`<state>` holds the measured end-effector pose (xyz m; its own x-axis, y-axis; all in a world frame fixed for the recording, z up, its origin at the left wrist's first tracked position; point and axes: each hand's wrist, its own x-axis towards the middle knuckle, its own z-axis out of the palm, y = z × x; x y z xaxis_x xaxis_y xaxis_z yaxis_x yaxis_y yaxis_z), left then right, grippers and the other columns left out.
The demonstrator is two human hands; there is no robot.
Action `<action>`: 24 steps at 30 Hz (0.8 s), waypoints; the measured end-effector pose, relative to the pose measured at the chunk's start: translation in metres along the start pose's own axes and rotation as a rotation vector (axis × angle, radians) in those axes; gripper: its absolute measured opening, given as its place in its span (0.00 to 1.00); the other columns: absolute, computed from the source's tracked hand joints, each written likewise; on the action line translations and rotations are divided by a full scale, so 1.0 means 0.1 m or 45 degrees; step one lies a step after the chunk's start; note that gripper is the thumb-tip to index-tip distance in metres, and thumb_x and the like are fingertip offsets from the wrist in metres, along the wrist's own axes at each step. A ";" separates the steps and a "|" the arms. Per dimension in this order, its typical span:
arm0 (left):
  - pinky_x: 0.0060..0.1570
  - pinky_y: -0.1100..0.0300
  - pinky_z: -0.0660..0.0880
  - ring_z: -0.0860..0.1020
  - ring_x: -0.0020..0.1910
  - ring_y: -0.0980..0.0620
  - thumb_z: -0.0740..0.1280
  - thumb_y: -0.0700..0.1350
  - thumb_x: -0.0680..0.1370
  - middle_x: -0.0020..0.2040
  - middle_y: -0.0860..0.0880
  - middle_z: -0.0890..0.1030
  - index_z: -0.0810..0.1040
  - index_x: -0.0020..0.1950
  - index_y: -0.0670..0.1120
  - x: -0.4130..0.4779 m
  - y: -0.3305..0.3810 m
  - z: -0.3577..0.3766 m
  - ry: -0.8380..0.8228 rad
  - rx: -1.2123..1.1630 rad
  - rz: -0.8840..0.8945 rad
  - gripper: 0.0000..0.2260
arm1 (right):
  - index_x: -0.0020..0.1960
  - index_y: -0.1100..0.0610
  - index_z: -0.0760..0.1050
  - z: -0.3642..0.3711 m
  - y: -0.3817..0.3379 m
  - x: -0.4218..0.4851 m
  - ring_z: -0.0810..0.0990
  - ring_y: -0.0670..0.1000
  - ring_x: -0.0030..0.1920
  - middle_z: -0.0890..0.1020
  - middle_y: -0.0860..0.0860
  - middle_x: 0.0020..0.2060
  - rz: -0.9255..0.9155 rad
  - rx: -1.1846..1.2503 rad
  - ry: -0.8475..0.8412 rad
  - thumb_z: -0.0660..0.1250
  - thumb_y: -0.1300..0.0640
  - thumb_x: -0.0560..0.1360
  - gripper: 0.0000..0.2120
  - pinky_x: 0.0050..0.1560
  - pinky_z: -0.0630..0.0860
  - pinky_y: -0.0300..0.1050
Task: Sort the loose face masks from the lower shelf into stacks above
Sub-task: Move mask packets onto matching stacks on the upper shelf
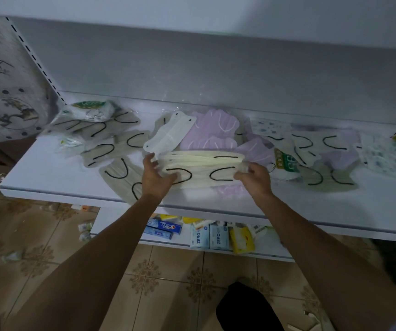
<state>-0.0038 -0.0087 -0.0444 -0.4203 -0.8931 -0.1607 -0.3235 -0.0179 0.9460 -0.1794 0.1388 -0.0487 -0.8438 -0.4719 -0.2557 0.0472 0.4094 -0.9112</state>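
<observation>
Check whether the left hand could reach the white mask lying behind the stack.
Probably yes: the white mask lies uncovered just beyond the left hand, nothing between them. But its grip is taken by the cream stack, so it would have to let go first.

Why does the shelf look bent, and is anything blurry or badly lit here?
Head view: the wide lens bows the shelf; light is dim and bluish; the cream stack held by the left hand and right hand is fairly sharp; the patterned masks far right smear soft.
</observation>
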 end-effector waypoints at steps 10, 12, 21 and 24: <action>0.48 0.57 0.69 0.74 0.55 0.39 0.67 0.33 0.73 0.52 0.37 0.75 0.73 0.59 0.37 -0.08 -0.17 0.08 -0.014 0.190 -0.020 0.15 | 0.48 0.55 0.75 -0.04 0.17 -0.10 0.75 0.50 0.44 0.77 0.48 0.39 -0.034 -0.052 -0.025 0.69 0.67 0.70 0.11 0.39 0.70 0.32; 0.55 0.55 0.70 0.73 0.56 0.43 0.69 0.33 0.72 0.56 0.41 0.73 0.69 0.63 0.39 -0.09 -0.19 0.08 -0.042 0.163 0.030 0.21 | 0.50 0.58 0.78 -0.04 0.20 -0.09 0.77 0.52 0.46 0.80 0.52 0.44 0.036 -0.046 -0.078 0.70 0.66 0.70 0.10 0.45 0.70 0.38; 0.46 0.60 0.75 0.73 0.50 0.50 0.65 0.27 0.71 0.58 0.45 0.71 0.60 0.70 0.43 0.05 -0.18 0.12 -0.180 -0.107 -0.083 0.31 | 0.61 0.60 0.73 -0.14 0.29 -0.03 0.76 0.55 0.59 0.77 0.56 0.58 0.124 -0.078 -0.219 0.70 0.69 0.69 0.21 0.57 0.72 0.45; 0.52 0.55 0.75 0.75 0.52 0.48 0.68 0.30 0.70 0.57 0.42 0.76 0.67 0.67 0.43 0.10 -0.19 0.16 -0.186 0.027 -0.056 0.27 | 0.64 0.59 0.71 -0.18 0.24 -0.06 0.75 0.52 0.57 0.74 0.50 0.53 0.079 -0.101 -0.188 0.70 0.69 0.70 0.24 0.51 0.69 0.38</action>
<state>-0.0155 -0.0098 -0.0685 -0.5238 -0.8166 -0.2427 -0.3615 -0.0449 0.9313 -0.1834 0.1657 -0.0631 -0.7523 -0.5510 -0.3610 0.0497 0.4990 -0.8652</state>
